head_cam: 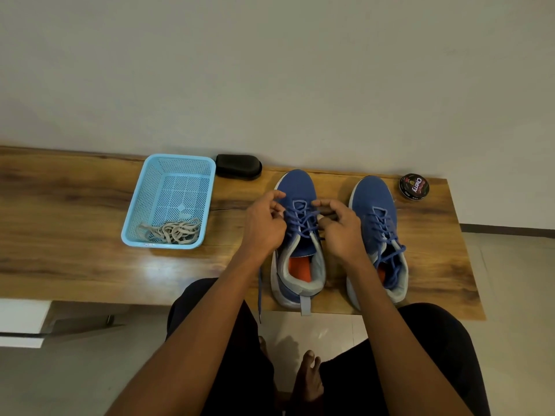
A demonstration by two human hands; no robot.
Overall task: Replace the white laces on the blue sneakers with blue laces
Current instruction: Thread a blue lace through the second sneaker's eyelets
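Table (90, 265): long wooden top set against a pale wall, carrying all items listed. Basket (141, 205): light blue plastic, perforated, toward the left; holds the white laces (172, 232), heaped loose in its near corner, both apparently already removed. Left sneaker (298, 187): blue, grey collar, orange insole, toe pointing to the wall, at the table's near edge; blue lace (300, 219) crossed through its lower eyelets, one free end (260, 292) trailing off the table edge below the left hand. Right sneaker (372, 199): just beside the first, apart from it; its own lace (387, 238) runs up to the collar, threading judged complete. Left hand (264, 226): at the left side of the lacing, fingers curled, seemingly pinching the lace, though the contact itself is hidden. Right hand (341, 226): at the opposite eyelet row, fingers curled and pinching the other lace end near an eyelet. Black brush or sponge (238, 166): behind the basket, by the wall. Polish tin (413, 186): round, dark, far right. Step in hand, as judged: threading the upper eyelets of the second shoe. Next move calls for feeding a lace tip through the next free eyelet and drawing both sides even.
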